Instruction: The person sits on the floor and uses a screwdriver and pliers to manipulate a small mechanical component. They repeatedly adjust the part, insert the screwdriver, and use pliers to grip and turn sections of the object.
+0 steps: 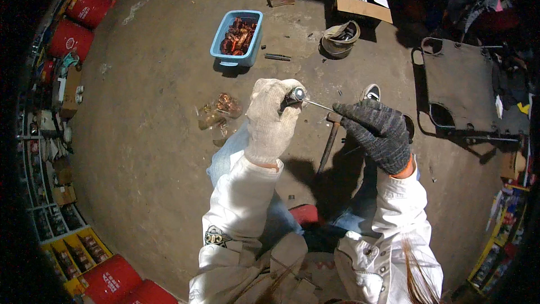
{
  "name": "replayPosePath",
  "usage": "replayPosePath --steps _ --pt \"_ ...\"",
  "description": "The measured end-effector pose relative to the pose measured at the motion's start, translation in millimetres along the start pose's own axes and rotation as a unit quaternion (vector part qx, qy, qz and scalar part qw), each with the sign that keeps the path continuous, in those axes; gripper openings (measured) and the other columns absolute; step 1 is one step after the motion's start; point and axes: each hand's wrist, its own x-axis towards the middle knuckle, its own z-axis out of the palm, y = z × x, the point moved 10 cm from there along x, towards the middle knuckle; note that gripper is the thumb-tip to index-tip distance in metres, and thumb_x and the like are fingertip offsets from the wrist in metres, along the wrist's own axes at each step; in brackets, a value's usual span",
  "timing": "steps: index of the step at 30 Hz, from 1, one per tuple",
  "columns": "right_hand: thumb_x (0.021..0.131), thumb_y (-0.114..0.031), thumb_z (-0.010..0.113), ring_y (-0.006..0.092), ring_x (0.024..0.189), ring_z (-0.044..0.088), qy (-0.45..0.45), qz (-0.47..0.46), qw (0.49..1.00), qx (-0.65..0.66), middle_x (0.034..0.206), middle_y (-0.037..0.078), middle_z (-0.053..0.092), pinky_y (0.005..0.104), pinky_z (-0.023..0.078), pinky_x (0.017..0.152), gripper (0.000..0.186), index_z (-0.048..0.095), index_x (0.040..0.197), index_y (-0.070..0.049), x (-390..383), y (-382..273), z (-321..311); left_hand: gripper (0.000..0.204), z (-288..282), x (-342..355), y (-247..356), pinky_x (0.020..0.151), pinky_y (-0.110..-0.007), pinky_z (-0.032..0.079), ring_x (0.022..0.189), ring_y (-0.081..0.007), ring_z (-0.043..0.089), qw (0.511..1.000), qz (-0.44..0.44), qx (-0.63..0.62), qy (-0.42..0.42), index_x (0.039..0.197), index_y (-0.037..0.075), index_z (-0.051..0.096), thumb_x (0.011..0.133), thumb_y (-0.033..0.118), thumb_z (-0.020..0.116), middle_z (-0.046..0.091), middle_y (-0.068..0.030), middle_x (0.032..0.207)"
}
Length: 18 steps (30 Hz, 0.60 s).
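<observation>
My left hand, in a cream knit glove, is closed around a small round metal part with a bright end face. Much of that part is hidden by the glove. My right hand, in a dark grey knit glove, pinches a thin metal rod. The rod's far end reaches the edge of the metal part; its other end disappears into the dark glove, so I cannot tell what tool it is. Below the right fingers a hammer lies on the floor.
Beyond my hands stands a blue plastic bin of copper-coloured parts. Clear bags with similar parts lie left of my left hand. Farther off are a round container, an open cardboard box and, at right, a folding chair.
</observation>
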Motion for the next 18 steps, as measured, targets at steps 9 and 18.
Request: replayPosePath --steps 9,18 --pt "0.080 -0.014 0.068 0.0294 0.080 0.066 -0.011 -0.025 0.997 -0.079 0.092 0.015 0.069 0.0357 0.053 0.070 0.025 0.070 0.104 -0.006 -5 -3 1 0.030 8 0 16 0.073 -0.036 0.045 0.078 -0.0265 0.056 0.992 0.080 0.068 -0.070 0.090 0.004 0.064 0.066 0.018 0.077 0.059 -0.0089 0.081" --pt "0.081 -0.016 0.067 0.0314 0.080 0.067 -0.052 0.037 0.997 -0.037 0.090 0.016 0.069 0.0379 0.054 0.072 0.022 0.071 0.100 -0.006 -8 17 13 0.040 26 -10 6 0.068 -0.039 0.042 0.071 -0.0298 0.053 0.974 0.113 0.152 -0.122 0.078 0.005 0.059 0.067 0.040 0.076 0.057 -0.0093 0.073"
